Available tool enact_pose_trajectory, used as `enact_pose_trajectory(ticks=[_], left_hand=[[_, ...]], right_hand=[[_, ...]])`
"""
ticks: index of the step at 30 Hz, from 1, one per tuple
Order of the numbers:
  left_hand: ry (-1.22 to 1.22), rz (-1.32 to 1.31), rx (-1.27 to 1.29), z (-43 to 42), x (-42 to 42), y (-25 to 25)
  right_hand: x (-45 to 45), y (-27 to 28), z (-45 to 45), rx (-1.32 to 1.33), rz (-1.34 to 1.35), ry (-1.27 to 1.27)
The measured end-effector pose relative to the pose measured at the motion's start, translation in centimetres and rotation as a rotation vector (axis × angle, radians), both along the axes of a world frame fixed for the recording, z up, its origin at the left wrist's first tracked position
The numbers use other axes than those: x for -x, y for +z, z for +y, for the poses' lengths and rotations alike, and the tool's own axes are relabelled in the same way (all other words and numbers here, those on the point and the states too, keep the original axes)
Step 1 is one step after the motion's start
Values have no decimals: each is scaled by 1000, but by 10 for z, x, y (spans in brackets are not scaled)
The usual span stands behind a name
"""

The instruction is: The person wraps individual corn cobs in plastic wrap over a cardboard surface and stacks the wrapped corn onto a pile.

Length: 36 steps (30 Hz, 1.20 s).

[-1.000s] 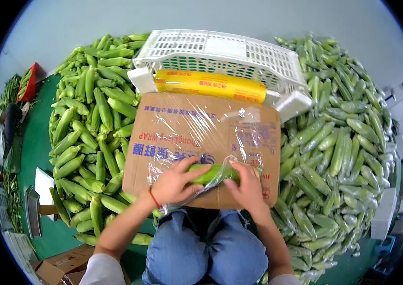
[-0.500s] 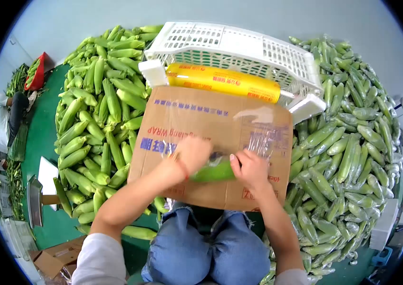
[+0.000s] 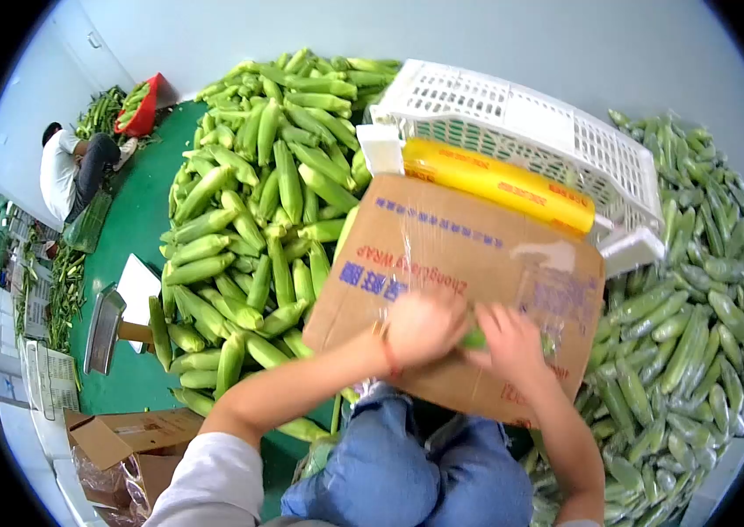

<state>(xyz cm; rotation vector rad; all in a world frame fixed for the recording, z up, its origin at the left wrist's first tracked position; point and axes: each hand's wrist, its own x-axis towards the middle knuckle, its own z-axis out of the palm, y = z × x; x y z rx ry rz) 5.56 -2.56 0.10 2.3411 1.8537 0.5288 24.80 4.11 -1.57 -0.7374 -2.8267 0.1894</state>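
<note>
An ear of corn (image 3: 474,339) in green husk lies on a cardboard box (image 3: 495,248) over my knees, mostly hidden under my hands. My left hand (image 3: 429,327) is closed over its left part. Curled fingers of my right hand (image 3: 514,344) press on its right part, close beside the left hand. Both hands are slightly blurred. Clear film glints on the box top. At the box's far edge sits a yellow roll of cling wrap (image 3: 503,184), held between white end blocks.
Behind the roll stands a white plastic crate (image 3: 521,110). Unwrapped corn (image 3: 249,220) is heaped at left, film-wrapped corn (image 3: 705,307) at right. A scale (image 3: 107,327) and an open carton (image 3: 139,439) are further left. Another person (image 3: 64,176) sits by a red basket (image 3: 141,105).
The view has swung left, so everything sits further right. My hands have drawn closer together over the corn, covering more of it.
</note>
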Motion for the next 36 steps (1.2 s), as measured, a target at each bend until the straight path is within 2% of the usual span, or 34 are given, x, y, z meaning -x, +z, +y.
enact_pose_trajectory(ticks=[1,3,4,7,8,10,12,15,18,21,23,25,27,28,29,31,32,33,34,35,36], left_hand=[[-2,-72,82,-21,-3,15],[-37,-9,-145,-42,-6,3],[-86,-63,-39,-35,-2,-4],[-84,-116,46,45,20,-36],[-76,-84,26,80,26,-42],[-125,183,319,135,29,-10],[-182,486,468,171,14,-27],[-158,434,545,160,11,5],[-151,367,523,161,17,-4],[-150,6,571,153,33,9],[-52,-473,17,114,31,-2],[-189,-545,-304,54,-5,11],[-343,-657,-314,27,-49,27],[-292,-575,-333,30,-49,19],[-333,-1137,-189,35,-49,25],[-378,-2238,260,47,-44,44],[-412,-2208,292,48,-36,28],[-380,-2301,233,49,-36,27],[-258,-2293,237,50,-30,30],[-102,-2316,244,49,-19,22],[81,-2152,165,48,-9,14]], right_hand=[[-6,10,-5,5,-22,68],[-8,13,-6,124,-61,66],[-9,11,-9,202,-86,57],[2,14,14,-261,131,-62],[8,22,18,-291,172,-41],[18,9,36,-185,121,-41],[24,4,55,-79,67,-53],[17,4,39,86,69,-20],[-25,23,-16,352,-36,112],[-71,48,-48,716,-252,118],[-101,35,-66,840,129,-105],[-108,36,-68,1168,431,-367],[-85,55,-58,1735,622,-631],[-69,61,-53,1949,663,-463],[-51,66,-49,2313,795,-437],[-17,37,-47,2734,1008,366],[6,16,-55,2879,1156,781],[17,6,-52,2836,1078,907],[21,7,-54,2842,1089,816],[19,14,-53,2782,1030,478],[17,24,-52,2705,930,165]])
